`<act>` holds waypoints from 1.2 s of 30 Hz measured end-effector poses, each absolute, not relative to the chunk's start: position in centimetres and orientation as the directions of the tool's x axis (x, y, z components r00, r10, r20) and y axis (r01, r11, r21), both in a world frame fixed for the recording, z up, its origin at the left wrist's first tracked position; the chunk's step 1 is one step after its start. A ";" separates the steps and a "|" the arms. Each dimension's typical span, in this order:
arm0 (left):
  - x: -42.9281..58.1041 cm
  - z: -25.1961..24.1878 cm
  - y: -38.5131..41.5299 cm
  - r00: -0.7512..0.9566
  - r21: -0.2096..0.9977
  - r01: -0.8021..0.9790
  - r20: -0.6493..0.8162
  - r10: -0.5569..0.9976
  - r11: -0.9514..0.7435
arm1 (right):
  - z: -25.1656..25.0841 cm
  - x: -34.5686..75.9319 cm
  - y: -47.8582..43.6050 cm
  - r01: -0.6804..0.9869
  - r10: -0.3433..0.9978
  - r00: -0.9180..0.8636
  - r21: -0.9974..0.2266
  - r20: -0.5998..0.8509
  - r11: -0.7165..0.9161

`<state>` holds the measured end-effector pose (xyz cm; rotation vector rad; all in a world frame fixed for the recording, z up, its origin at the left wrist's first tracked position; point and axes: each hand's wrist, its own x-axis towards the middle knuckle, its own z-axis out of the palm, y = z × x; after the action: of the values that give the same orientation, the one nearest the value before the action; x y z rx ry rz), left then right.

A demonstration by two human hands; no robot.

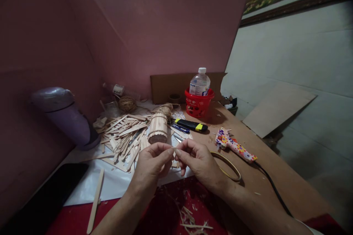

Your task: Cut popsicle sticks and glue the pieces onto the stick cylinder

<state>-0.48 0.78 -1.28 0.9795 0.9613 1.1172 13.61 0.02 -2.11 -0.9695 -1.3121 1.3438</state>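
My left hand and my right hand meet fingertip to fingertip, both closed in a pinch. Whatever lies between the fingertips is pale and too small to make out. Just beyond them is a small barrel built of wooden craft sticks, with thin bands around it. Loose craft sticks are heaped to its left on a white sheet. A black and yellow utility knife lies behind my right hand, and a round golden hoop rests beside that wrist.
A patterned glue gun with a black cord lies at the right. Behind stands a red bucket holding a plastic bottle. Twine balls, a purple tumbler and a dark flat object are leftward. Wood scraps litter the red cloth.
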 end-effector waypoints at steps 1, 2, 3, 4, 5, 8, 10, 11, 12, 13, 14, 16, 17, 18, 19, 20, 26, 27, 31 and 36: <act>-0.5 -1.3 0.8 0.166 0.958 -0.246 -0.110 0.980 0.149 | -2.2 13.6 0.0 -0.105 0.975 -0.199 -0.992 0.094 0.074; -0.4 -1.2 0.8 0.162 0.963 -0.230 -0.106 0.981 0.142 | -2.2 13.6 0.0 -0.094 0.975 -0.199 -0.992 0.100 0.083; -0.4 -1.2 0.8 0.152 0.968 -0.214 -0.101 0.983 0.132 | -2.3 13.6 0.0 -0.080 0.975 -0.194 -0.992 0.108 0.094; -0.3 -1.1 0.7 0.139 0.974 -0.194 -0.093 0.986 0.119 | -2.3 13.6 -0.1 -0.065 0.975 -0.189 -0.992 0.117 0.106; -0.3 -1.1 0.7 0.123 0.980 -0.170 -0.082 0.989 0.102 | -2.3 13.6 -0.1 -0.050 0.975 -0.185 -0.992 0.124 0.117; -0.1 -1.1 0.5 0.084 0.996 -0.086 -0.032 0.996 0.040 | -2.3 13.6 -0.2 -0.014 0.973 -0.181 -0.990 0.140 0.140; -0.1 -1.2 0.5 0.081 0.999 -0.045 -0.013 0.997 0.017 | -2.3 13.6 -0.3 0.008 0.973 -0.182 -0.990 0.140 0.144; 0.0 -1.3 0.5 0.083 0.999 -0.032 -0.009 0.996 0.012 | -2.2 13.6 -0.3 0.017 0.973 -0.182 -0.989 0.138 0.144; 0.0 -1.4 0.5 0.085 1.000 -0.023 -0.009 0.996 0.011 | -2.2 13.6 -0.3 0.024 0.974 -0.183 -0.989 0.136 0.143; 0.0 -1.4 0.5 0.085 1.000 -0.016 -0.010 0.996 0.011 | -2.1 13.6 -0.3 0.028 0.974 -0.184 -0.990 0.133 0.141; -0.1 -1.5 0.5 0.083 1.000 -0.009 -0.009 0.997 0.009 | -2.1 13.6 -0.3 0.029 0.974 -0.186 -0.990 0.130 0.138; -0.1 -1.5 0.5 0.075 1.000 -0.001 -0.002 0.997 0.003 | -2.1 13.6 -0.4 0.026 0.973 -0.190 -0.990 0.128 0.135; -0.1 -1.6 0.5 0.073 1.000 0.002 -0.001 0.997 0.000 | -2.1 13.6 -0.4 0.023 0.973 -0.191 -0.991 0.127 0.134; -0.1 -1.6 0.5 0.071 1.000 0.008 0.002 0.997 -0.002 | -2.2 13.6 -0.4 0.020 0.973 -0.193 -0.991 0.127 0.133; -0.2 -1.6 0.5 0.071 1.000 0.013 0.003 0.997 -0.004 | -2.2 13.6 -0.4 0.017 0.973 -0.194 -0.991 0.126 0.131; -0.2 -1.6 0.4 0.070 1.000 0.015 0.003 0.998 -0.004 | -2.2 13.6 -0.4 0.015 0.973 -0.196 -0.991 0.125 0.131; -0.1 -1.4 0.4 0.074 0.996 -0.062 -0.064 0.995 0.069 | -2.1 13.6 -0.4 0.003 0.973 -0.198 -0.993 0.116 0.119; -0.1 -1.3 0.4 0.077 0.994 -0.072 -0.072 0.994 0.077 | -2.1 13.6 -0.3 0.002 0.975 -0.190 -0.993 0.117 0.119; -0.3 -1.4 0.4 0.101 1.000 -0.007 -0.014 0.995 0.015 | -1.9 13.6 -0.3 0.019 0.977 -0.171 -0.991 0.124 0.130; -0.6 -1.6 0.4 0.097 0.954 0.234 0.169 0.981 -0.187 | -2.2 13.6 -0.3 0.057 0.978 -0.166 -0.989 0.128 0.139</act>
<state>-0.58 0.39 -1.60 1.5607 1.2377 1.1574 13.61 -0.26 -2.21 -1.0766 -1.4398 1.1909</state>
